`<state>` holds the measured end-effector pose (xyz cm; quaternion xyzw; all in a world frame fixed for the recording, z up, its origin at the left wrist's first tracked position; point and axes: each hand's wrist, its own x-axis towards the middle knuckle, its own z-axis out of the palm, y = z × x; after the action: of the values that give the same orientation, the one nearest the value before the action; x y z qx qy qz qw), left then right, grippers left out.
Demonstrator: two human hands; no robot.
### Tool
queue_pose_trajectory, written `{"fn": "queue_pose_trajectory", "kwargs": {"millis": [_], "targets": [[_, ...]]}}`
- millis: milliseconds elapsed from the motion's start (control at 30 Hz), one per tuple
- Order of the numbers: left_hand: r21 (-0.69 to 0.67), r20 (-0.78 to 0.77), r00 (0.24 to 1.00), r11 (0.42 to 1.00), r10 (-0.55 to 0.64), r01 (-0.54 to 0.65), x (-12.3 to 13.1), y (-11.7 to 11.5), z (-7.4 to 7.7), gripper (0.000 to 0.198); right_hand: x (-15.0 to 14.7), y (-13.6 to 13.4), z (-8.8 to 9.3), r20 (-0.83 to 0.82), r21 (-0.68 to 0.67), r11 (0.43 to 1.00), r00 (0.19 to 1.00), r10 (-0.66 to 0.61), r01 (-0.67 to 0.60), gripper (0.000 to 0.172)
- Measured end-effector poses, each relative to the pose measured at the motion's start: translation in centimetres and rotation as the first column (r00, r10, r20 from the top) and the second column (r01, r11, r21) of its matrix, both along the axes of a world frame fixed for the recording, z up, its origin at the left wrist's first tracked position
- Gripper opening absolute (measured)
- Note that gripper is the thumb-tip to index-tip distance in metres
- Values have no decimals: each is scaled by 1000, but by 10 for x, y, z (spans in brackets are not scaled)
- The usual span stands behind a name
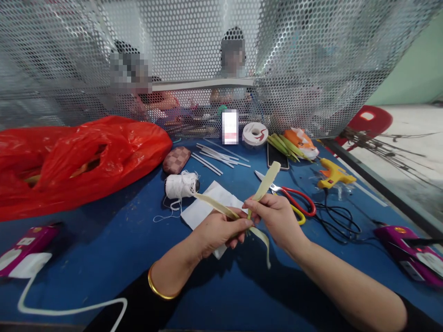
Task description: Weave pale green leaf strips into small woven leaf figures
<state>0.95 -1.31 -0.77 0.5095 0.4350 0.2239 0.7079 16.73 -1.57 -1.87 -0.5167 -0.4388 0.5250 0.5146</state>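
Note:
My left hand (pixel 221 230) is closed, with the thumb pressing a pale green leaf strip (pixel 215 204) against the fingers. That strip points up and to the left, while a thin curled tail (pixel 265 242) hangs out below on the right. Close beside it, my right hand (pixel 280 219) pinches a second upright leaf strip (pixel 267 184) near its lower end. Where the strips meet is partly hidden by my fingers. Under the hands lies a white paper sheet (pixel 214 196). Just beyond my right hand are scissors (pixel 275 187) with red and yellow handles.
To the left are a red plastic bag (pixel 117 161), a white thread spool (pixel 182 185) and a checked pouch (pixel 177 159). Farther back lie white sticks (pixel 221 157), a ribbon roll (pixel 255 133) and green leaves (pixel 285 146). A yellow glue gun (pixel 334 174) with a black cord sits right.

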Motion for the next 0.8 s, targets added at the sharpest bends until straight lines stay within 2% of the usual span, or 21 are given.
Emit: {"fn": "queue_pose_trajectory", "kwargs": {"millis": [167, 300, 400, 500, 567, 633, 700, 800], "targets": [[26, -16, 1000, 999, -25, 25, 0, 0, 0, 22, -4, -2, 0, -4, -15, 1000, 1000, -10, 10, 24], [-12, -1, 1000, 1000, 7, -7, 1, 0, -3, 25, 0, 2, 0, 15, -10, 1000, 1000, 17, -17, 29], [-96, 75, 994, 993, 77, -70, 0, 1, -4, 34, 8, 7, 6, 0, -12, 995, 995, 97, -97, 41], [-128, 162, 974, 982, 158, -138, -2, 4, -1, 38, 17, 8, 15, -15, -76, 965, 968, 249, -250, 53], [-153, 212, 954, 972, 210, -180, -3, 7, 0, 36, 21, 7, 20, 81, -104, 925, 923, 375, -366, 46], [-214, 234, 942, 958, 240, -191, -4, 9, 0, 34, 24, 5, 23, 225, -74, 893, 865, 449, -444, 35], [-276, 237, 944, 947, 231, -163, -4, 10, 0, 33, 25, 4, 24, 345, -11, 891, 835, 429, -454, 30], [-320, 254, 946, 940, 203, -116, -5, 10, -2, 34, 24, 5, 26, 435, 64, 905, 828, 353, -420, 29]]}}
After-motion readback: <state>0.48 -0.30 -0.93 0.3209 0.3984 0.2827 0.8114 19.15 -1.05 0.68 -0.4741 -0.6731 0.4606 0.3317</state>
